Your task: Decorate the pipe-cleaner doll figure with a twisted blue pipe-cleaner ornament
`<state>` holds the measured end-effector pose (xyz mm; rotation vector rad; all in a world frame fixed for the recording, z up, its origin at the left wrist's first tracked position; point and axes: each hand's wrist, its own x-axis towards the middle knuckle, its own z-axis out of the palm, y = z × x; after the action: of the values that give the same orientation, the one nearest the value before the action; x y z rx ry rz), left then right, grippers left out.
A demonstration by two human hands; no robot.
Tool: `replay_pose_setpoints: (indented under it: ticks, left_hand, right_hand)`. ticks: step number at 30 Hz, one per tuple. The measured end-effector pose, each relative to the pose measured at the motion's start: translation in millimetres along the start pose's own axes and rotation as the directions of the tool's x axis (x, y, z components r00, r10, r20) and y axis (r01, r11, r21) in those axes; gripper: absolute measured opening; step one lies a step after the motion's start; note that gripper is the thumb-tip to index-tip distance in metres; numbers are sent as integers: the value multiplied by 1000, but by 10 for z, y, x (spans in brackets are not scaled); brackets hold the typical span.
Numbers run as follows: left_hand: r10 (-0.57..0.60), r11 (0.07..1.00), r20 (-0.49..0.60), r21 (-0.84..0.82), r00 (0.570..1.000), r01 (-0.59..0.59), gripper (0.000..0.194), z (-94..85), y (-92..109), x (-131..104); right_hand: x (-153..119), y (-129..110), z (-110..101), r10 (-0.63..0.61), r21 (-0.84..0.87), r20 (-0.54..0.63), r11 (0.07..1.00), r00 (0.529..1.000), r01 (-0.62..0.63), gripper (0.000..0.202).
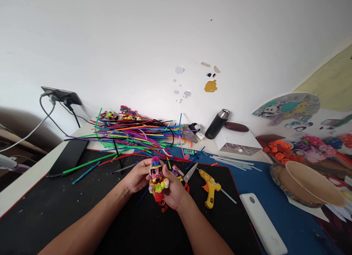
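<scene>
A small pipe-cleaner doll (158, 185) is held upright above the black mat. It has a pink pompom, a blue hat with a yellow band, a pink face, yellow frills and a red body. My left hand (139, 177) grips it at the head from the left, fingers curled behind. From the right, my right hand (175, 191) closes around its side with the thumb up near the head. Below the doll hang red curled pieces; how they are attached I cannot tell. Just right of my right hand lie scissors (190, 172) with red handles, partly hidden.
A yellow glue gun (210, 187) lies on the black mat (132, 225). Behind are a heap of coloured pipe cleaners (137, 134) and a black flask (217, 124). Glue sticks (236, 162), a white power bank (262, 224) and a bowl (310, 181) are right; a phone (67, 158) lies left.
</scene>
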<state>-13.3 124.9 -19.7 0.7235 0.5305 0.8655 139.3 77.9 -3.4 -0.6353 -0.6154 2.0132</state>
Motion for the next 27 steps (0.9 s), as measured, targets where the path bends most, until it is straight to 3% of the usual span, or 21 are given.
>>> replay_pose_setpoints:
  ticks: [13, 20, 27]
  left_hand:
    - [8, 1000, -25, 4, 1000, -8, 41, 19, 40, -12]
    - [5, 1000, -27, -10, 1000, -5, 43, 96, 67, -25]
    - [22, 999, -15, -40, 1000, -23, 39, 183, 97, -38]
  right_hand:
    - [-5, -9, 34, 60, -1, 13, 998, 998, -60, 65]
    - [32, 38, -38, 114, 25, 20, 993, 993, -115, 76]
    - [5, -15, 35, 69, 55, -12, 996, 998, -68, 66]
